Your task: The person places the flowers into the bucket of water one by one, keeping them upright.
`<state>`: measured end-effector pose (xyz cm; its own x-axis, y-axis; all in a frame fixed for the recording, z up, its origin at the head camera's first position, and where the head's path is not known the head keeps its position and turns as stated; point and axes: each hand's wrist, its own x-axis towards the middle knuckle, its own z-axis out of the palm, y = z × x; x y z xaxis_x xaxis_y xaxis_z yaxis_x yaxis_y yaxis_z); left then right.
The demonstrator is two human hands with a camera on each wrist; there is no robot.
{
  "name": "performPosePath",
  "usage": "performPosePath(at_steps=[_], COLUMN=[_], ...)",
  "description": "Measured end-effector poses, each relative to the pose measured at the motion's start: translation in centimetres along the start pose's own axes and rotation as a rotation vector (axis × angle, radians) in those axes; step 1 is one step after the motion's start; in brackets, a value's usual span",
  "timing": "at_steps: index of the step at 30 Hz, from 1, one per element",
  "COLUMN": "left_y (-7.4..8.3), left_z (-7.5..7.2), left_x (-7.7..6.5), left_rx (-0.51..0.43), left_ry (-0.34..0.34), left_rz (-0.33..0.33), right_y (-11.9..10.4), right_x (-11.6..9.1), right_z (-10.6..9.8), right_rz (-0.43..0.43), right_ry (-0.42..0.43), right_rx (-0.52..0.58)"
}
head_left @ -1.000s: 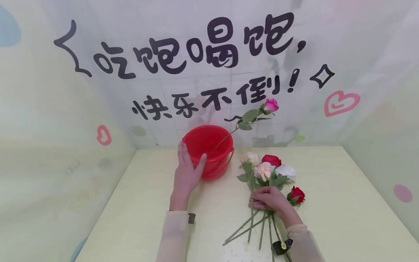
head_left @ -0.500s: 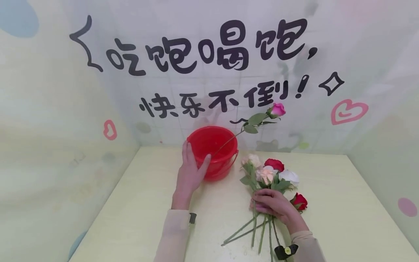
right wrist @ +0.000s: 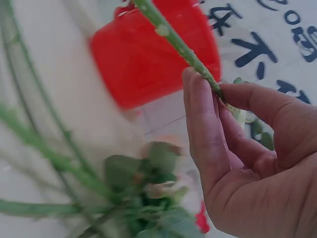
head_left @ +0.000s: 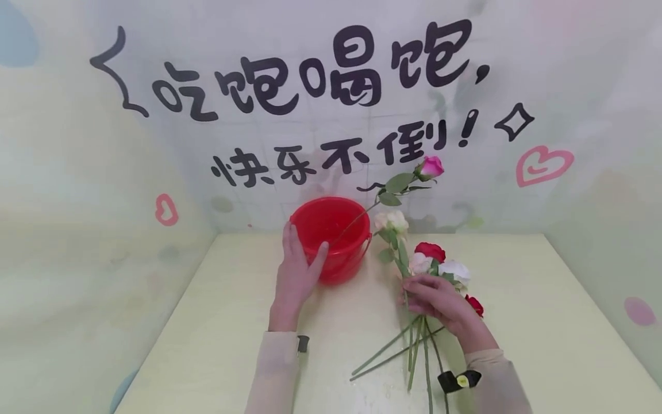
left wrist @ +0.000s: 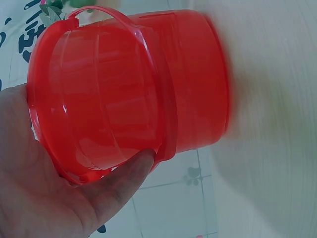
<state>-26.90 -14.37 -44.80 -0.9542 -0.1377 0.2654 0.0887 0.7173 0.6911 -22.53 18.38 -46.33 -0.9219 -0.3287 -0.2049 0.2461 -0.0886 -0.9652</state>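
My left hand (head_left: pixel 296 276) rests against the near left side of a red plastic bucket (head_left: pixel 343 267), fingers extended and thumb spread along the rim. A single pink rose (head_left: pixel 431 167) leans out of the bucket to the right. Between thumb and fingers my right hand (head_left: pixel 437 299) pinches the green stem (right wrist: pixel 185 52) of a cream rose (head_left: pixel 391 221), whose head stands above the other flowers. Under and behind this hand lie a red rose (head_left: pixel 430 251), a white rose (head_left: pixel 455 270), a pale peach rose (head_left: pixel 420 263) and another red rose (head_left: pixel 474 306).
Several bare stems (head_left: pixel 383 348) fan out toward the front of the pale wooden table (head_left: pixel 217 322). Behind the bucket rises a white printed backdrop (head_left: pixel 258 34) with black lettering. The bucket's red handle (left wrist: pixel 106 11) hangs down its outer side.
My right hand has lifted the cream rose up and away from the bunch, bringing its head near the bucket's right side. The left hand stays at the bucket.
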Motion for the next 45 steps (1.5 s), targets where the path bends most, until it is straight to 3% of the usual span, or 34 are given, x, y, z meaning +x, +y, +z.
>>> performPosePath(at_steps=[6, 10, 20, 29, 40, 45], left_y=[-0.3, -0.5, -0.5, -0.6, -0.2, -0.2], left_z=[-1.2, -1.2, -1.0, -0.6, 0.3, 0.5], left_x=[0.5, 0.5, 0.5, 0.5, 0.0, 0.0], left_rx=[-0.006, -0.005, -0.002, -0.012, 0.005, 0.004], left_ry=[0.045, 0.039, 0.046, 0.037, 0.013, 0.011], left_rz=[-0.022, -0.030, -0.018, -0.024, -0.016, -0.011], right_y=[-4.7, -6.5, -7.5, -9.0, -11.8, -12.2], right_x=[1.2, 1.3, -0.1, -1.1, 0.0, 1.7], right_z=[0.5, 0.6, 0.5, -0.5, -0.2, 0.8], right_rz=[-0.127, -0.178, -0.157, -0.261, -0.274, -0.308], right_ry=[-0.020, -0.005, 0.012, -0.030, 0.035, 0.062], right_rx=[0.049, 0.106, 0.298, 0.367, 0.444, 0.502])
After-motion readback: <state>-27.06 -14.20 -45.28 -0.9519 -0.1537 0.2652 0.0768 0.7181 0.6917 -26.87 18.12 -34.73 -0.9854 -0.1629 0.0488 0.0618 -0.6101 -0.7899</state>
